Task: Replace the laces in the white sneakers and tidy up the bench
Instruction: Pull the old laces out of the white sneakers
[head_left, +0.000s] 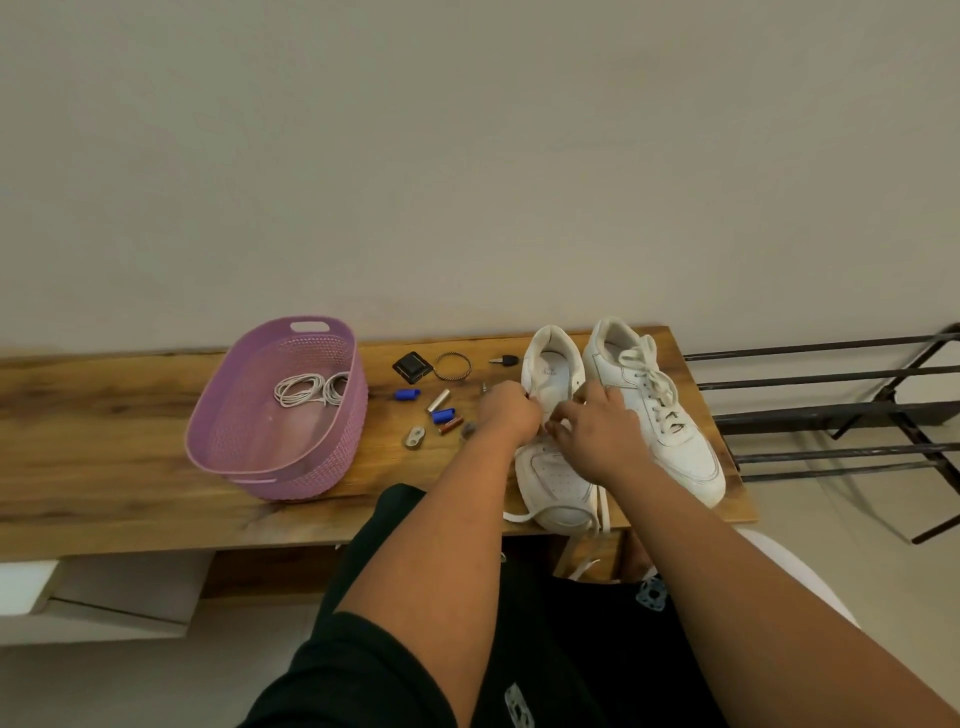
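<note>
Two white sneakers stand side by side at the right end of the wooden bench (130, 415). The right sneaker (670, 415) is laced and tied. Both my hands work over the tongue of the left sneaker (558, 483). My left hand (506, 415) has its fingers curled at the eyelets, pinching the white lace. My right hand (597, 426) also curls its fingers on the lace there. Loose white lace ends (602, 512) hang over the bench's front edge by the toe. What the fingers hold is mostly hidden.
A purple plastic basket (218, 436) holds coiled pale laces (309, 389). Between basket and sneakers lie small things: a black square piece (412, 366), a bangle (452, 365), blue caps (406, 395), batteries (450, 427), a metal clip (414, 437). A black metal rack (831, 410) stands right.
</note>
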